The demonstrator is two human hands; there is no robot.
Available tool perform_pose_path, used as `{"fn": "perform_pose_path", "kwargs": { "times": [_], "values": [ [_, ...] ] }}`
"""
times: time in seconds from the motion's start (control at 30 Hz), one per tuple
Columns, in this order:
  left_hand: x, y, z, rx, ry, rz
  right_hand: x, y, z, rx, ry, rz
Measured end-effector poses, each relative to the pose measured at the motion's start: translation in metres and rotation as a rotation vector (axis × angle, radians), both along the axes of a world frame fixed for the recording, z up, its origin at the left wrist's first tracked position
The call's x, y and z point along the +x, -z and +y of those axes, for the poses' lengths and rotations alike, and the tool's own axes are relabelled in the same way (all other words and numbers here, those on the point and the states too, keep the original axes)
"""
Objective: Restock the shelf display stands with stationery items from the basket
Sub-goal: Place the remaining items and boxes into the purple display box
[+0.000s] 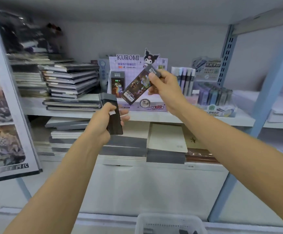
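Observation:
My right hand [164, 86] pinches one dark, colourfully printed lead box [137, 86] by its grey top end, holding it tilted in front of the purple Kuromi display stand [129, 62]. One matching box [117, 84] stands upright in the stand's left side. My left hand [103, 124] grips a small stack of dark boxes [112, 114] below and left of the stand, at the shelf edge. The white basket [169, 222] sits at the bottom of the view, with a few dark items inside.
Stacks of notebooks [69, 80] fill the shelf left of the stand. A pen and lead display [211, 93] stands to its right. More notebooks [166, 141] lie on the lower shelf. A blue shelf upright [270, 92] rises at right; a poster board [4, 115] leans at left.

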State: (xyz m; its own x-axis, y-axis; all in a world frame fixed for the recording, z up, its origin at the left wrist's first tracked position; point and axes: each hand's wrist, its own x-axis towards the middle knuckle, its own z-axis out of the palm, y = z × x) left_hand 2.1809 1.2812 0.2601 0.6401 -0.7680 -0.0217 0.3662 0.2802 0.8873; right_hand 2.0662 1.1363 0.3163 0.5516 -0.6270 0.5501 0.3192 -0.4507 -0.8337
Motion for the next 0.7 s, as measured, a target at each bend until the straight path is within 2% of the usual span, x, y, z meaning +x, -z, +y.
{"fn": "perform_pose_path", "kwargs": {
  "times": [0.23, 0.47, 0.7],
  "values": [
    [0.036, -0.011, -0.015, -0.094, -0.127, -0.098, 0.046, -0.021, -0.017, -0.297, 0.087, 0.116],
    [0.054, -0.006, -0.021, -0.099, -0.206, -0.208, 0.081, -0.015, -0.029, -0.472, 0.123, 0.195],
    [0.064, -0.012, -0.012, -0.108, -0.229, -0.199, 0.099, -0.028, -0.038, -0.668, 0.087, 0.420]
  ]
}}
